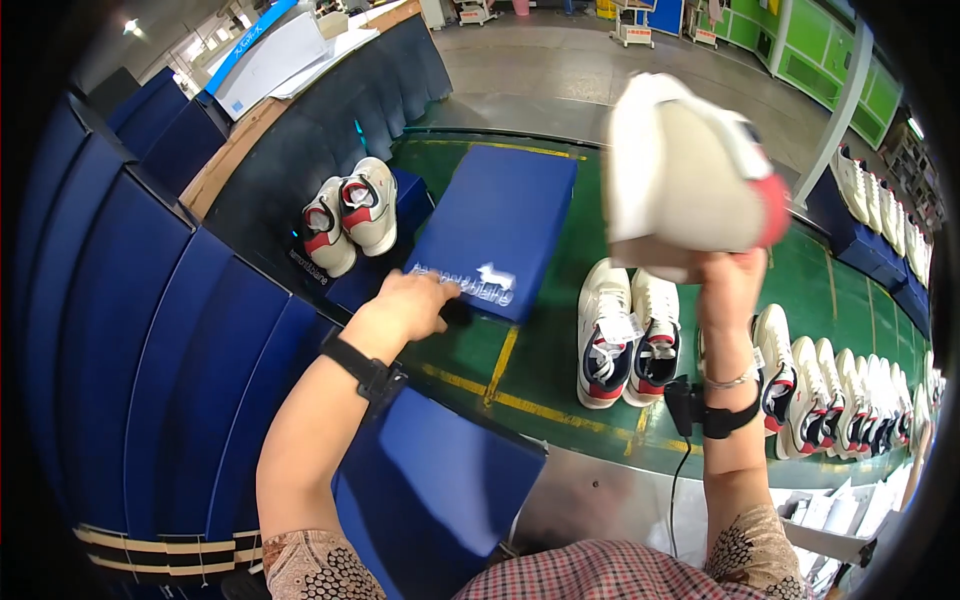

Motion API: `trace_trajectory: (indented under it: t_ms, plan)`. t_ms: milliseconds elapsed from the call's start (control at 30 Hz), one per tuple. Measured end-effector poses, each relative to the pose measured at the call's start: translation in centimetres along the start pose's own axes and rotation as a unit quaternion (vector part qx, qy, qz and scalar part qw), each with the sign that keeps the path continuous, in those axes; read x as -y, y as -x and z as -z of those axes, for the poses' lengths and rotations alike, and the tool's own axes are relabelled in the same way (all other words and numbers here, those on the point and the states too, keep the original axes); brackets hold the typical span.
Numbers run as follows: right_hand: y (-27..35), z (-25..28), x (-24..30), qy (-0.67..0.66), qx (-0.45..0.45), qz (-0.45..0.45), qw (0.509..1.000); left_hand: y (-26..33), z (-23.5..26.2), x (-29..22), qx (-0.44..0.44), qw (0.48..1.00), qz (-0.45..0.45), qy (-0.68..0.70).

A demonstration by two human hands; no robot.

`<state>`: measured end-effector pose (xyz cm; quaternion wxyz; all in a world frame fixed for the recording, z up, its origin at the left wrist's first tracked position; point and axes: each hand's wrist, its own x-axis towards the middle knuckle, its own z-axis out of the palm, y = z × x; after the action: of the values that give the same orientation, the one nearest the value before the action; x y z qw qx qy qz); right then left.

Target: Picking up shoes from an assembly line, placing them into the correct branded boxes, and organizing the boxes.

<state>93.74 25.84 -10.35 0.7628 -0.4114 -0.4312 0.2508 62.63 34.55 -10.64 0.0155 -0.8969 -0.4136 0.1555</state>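
Observation:
Raised at the upper right is a cream sneaker (680, 170) with a red heel, slightly blurred; my right hand (730, 285) is closed on its lower end, the fingers mostly hidden behind it. My left hand (405, 305) is at the near left corner of a closed blue shoe box (500, 210). Its index finger reaches onto the lid beside the white print, with the fingers partly spread. Between my hands a pair of cream sneakers (605, 330) stands on the green surface, with a white tag and dark and red collars.
Another sneaker pair (368, 205) rests on a blue box at the left. Stacked blue boxes (120, 340) rise along the left side. A row of sneakers (850, 395) lines the right. A blue box (430, 480) lies near me, by the metal edge of the green bench (540, 375).

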Motion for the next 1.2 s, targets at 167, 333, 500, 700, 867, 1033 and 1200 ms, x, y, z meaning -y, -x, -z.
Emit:
trace_trajectory:
  t_ms: [167,333,500,700,867,1033,1200]
  plan:
    - [-0.8,-6.5,-6.0,0.292,0.099,0.187,0.933,6.7,4.2,-4.4,-0.151,0.954,-0.038,0.257]
    - [-0.7,-14.3,-12.2,0.476,0.288,0.114,0.823,20.2,5.7,-7.3,-0.001,0.973,-0.063,0.221]
    - [3.0,-19.0,-15.3,0.599,0.492,0.103,0.623,36.7,0.8,-12.5,0.124,0.955,0.245,0.108]
    - [2.4,-12.9,-12.6,0.39,0.373,0.1,0.836,38.8,-7.6,-15.2,0.023,0.987,0.143,0.072]
    - [2.7,-1.4,-9.3,0.402,0.252,0.081,0.877,41.7,-9.2,-16.5,-0.065,0.991,0.09,0.069]
    - [3.8,10.4,-11.0,0.549,0.196,-0.166,0.795,40.1,-7.7,-17.5,-0.106,0.989,0.071,0.081]
    - [6.2,9.2,-10.9,0.502,0.27,-0.202,0.796,39.3,-6.4,-17.8,-0.434,0.86,0.158,0.215]
